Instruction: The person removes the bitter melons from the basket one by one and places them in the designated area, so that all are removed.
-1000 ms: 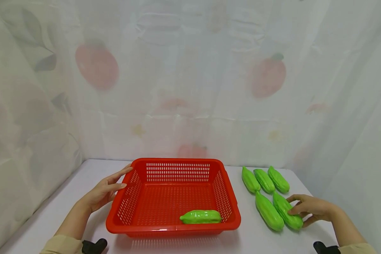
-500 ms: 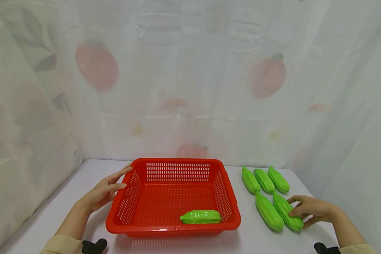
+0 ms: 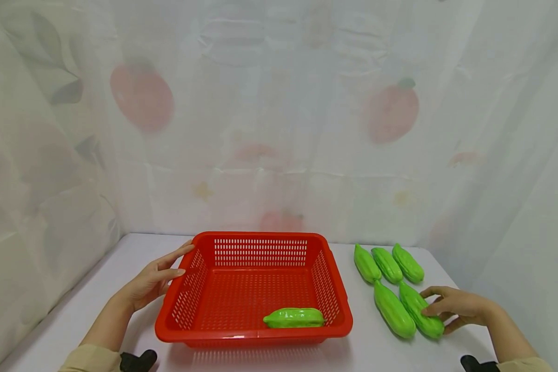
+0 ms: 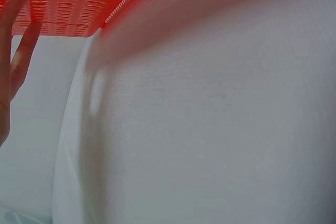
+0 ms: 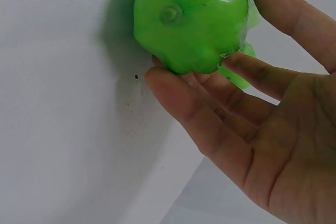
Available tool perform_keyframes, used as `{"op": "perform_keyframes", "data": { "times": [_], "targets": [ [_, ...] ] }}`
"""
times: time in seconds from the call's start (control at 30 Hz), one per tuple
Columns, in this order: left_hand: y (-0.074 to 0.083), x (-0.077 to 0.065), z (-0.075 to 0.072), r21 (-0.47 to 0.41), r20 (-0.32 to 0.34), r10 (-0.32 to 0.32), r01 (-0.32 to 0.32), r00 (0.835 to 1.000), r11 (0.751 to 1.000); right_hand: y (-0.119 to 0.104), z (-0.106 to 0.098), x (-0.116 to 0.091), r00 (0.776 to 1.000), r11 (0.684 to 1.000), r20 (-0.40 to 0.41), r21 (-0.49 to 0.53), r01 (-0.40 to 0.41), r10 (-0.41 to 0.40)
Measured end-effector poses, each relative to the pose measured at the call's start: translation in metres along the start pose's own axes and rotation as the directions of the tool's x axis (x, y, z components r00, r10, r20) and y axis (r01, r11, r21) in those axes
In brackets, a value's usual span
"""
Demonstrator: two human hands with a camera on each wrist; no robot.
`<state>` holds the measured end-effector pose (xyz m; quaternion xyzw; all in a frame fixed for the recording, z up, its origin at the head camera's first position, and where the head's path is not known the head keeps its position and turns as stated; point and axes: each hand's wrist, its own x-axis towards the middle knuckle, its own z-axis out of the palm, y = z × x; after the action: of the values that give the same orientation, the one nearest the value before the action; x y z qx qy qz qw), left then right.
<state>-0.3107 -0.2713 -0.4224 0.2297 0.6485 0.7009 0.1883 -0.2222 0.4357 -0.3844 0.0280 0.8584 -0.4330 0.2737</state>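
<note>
My left hand [image 3: 151, 281] rests on the left side of a red plastic basket [image 3: 253, 335], with fairly straight fingers. In the left wrist view two fingers [image 4: 26, 53] touch the slotted outer wall [image 4: 68, 3]. One glossy green ribbed gourd [image 3: 294, 317] lies on its side inside the basket, near the front right corner. On the right of the table my right hand [image 3: 458, 307] holds another ribbed gourd [image 3: 416, 305] by its near end, thumb on one side and fingers on the other. In the right wrist view the held gourd [image 5: 189, 22] shows its rounded stub end.
Beside the held gourd lies another gourd [image 3: 394, 310]. Several more, among them one gourd [image 3: 367, 263] on the left, form a row behind them, right of the basket. A white cloth covers the table [image 3: 353, 356]. Printed curtains [image 3: 279, 129] hang behind and at the sides.
My right hand has shifted very slightly around the gourd's near end. The left hand, the basket and the other gourds stay in place.
</note>
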Motion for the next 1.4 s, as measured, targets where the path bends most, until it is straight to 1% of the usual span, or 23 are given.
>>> {"op": "perform_keyframes", "data": {
  "times": [0.27,0.4,0.47,0.6,0.77,0.97,1.07,1.2,1.4],
  "targets": [
    [0.000,0.000,0.000,0.011,-0.012,-0.003,0.003,1.000,1.000,-0.003,-0.002,0.000,1.000,0.999,-0.027,-0.045,-0.011,0.010],
    [0.000,0.000,0.001,0.015,-0.020,-0.013,0.013,1.000,1.000,-0.010,-0.004,-0.001,0.998,0.996,-0.058,-0.084,-0.028,0.023],
    [0.000,-0.001,0.001,0.014,-0.020,-0.015,0.015,1.000,1.000,-0.015,-0.006,-0.003,0.998,0.994,-0.068,-0.104,-0.023,0.016],
    [0.000,-0.001,0.001,0.008,-0.019,-0.013,0.013,1.000,1.000,-0.028,-0.012,-0.007,0.997,0.989,-0.067,-0.146,0.036,-0.046],
    [0.000,0.000,0.002,-0.005,-0.013,-0.013,0.013,1.000,1.000,-0.040,-0.018,-0.006,0.987,0.976,-0.073,-0.176,0.129,-0.143],
    [-0.002,0.000,0.001,0.002,-0.004,-0.003,0.003,1.000,1.000,-0.057,-0.016,-0.003,0.964,0.952,-0.093,-0.209,0.224,-0.247],
    [-0.002,-0.001,0.001,0.010,-0.003,0.001,-0.001,1.000,1.000,-0.067,-0.013,-0.003,0.946,0.933,-0.122,-0.242,0.265,-0.300],
    [-0.002,-0.001,0.000,0.014,-0.001,0.007,-0.007,1.000,1.000,-0.080,-0.008,-0.005,0.916,0.904,-0.146,-0.277,0.324,-0.373],
    [-0.002,0.000,-0.001,0.012,0.006,0.015,-0.015,1.000,1.000,-0.096,-0.001,-0.005,0.881,0.868,-0.161,-0.320,0.379,-0.444]
  ]
}}
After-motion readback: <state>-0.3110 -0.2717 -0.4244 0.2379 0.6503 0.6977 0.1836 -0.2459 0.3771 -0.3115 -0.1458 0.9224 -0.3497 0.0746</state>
